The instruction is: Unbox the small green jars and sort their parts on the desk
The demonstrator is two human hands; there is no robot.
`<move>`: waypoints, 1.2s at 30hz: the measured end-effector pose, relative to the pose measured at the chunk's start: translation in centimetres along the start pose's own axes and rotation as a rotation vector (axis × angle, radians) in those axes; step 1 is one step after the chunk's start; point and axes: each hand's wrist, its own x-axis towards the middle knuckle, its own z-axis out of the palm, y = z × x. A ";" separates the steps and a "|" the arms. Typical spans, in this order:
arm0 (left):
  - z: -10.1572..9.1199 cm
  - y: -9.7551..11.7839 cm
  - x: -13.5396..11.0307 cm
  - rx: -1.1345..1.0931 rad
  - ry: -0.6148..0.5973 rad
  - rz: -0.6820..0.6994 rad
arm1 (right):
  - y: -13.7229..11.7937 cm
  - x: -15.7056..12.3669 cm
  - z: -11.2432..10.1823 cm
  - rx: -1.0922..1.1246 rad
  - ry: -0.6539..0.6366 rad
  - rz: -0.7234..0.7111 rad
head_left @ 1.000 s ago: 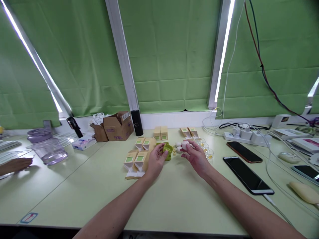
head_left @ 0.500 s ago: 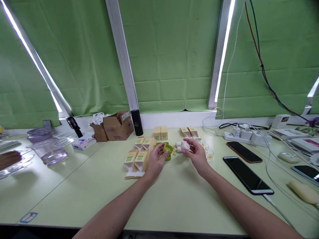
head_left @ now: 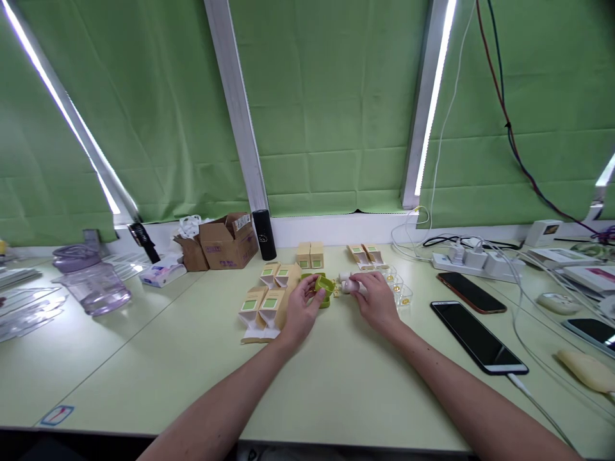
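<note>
My left hand (head_left: 303, 306) is closed around a small olive-green hollow piece (head_left: 327, 285), open in the middle, held between thumb and fingers. Another green part (head_left: 325, 302) shows just behind and below it. My right hand (head_left: 377, 299) pinches a small white rounded piece (head_left: 354, 286) low over the table, its fingers partly covering it. More white pieces (head_left: 344, 277) lie right beside those fingertips. Small yellow bits (head_left: 336, 289) sit between the two hands. Clear cups with yellow centres (head_left: 406, 296) stand just right of my right hand.
Folded tan cartons with green squares (head_left: 271, 301) lie left of my left hand; others (head_left: 310, 256) stand behind. A cardboard box (head_left: 229, 246), black cylinder (head_left: 264, 235) and purple jug (head_left: 93, 282) are at the left. Phones (head_left: 475, 336), cables and a power strip (head_left: 480, 264) occupy the right.
My right hand has turned over and lowered the white piece toward the other white pieces. My left hand stays with the green piece. At the far left, a person's hand has mostly left the view.
</note>
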 end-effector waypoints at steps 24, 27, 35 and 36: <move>0.2 -0.1 -0.1 0.017 0.004 0.005 | -0.7 -0.3 0.5 -0.411 -0.221 -0.160; 0.1 -0.1 -0.1 0.025 0.000 -0.002 | -0.6 -0.4 0.6 -0.414 -0.222 -0.164; 0.2 -0.2 -0.1 0.013 0.002 -0.006 | -0.4 -0.4 0.7 -0.440 -0.229 -0.175; 0.2 -0.2 -0.1 0.012 0.002 -0.006 | -0.5 -0.4 0.7 -0.448 -0.230 -0.176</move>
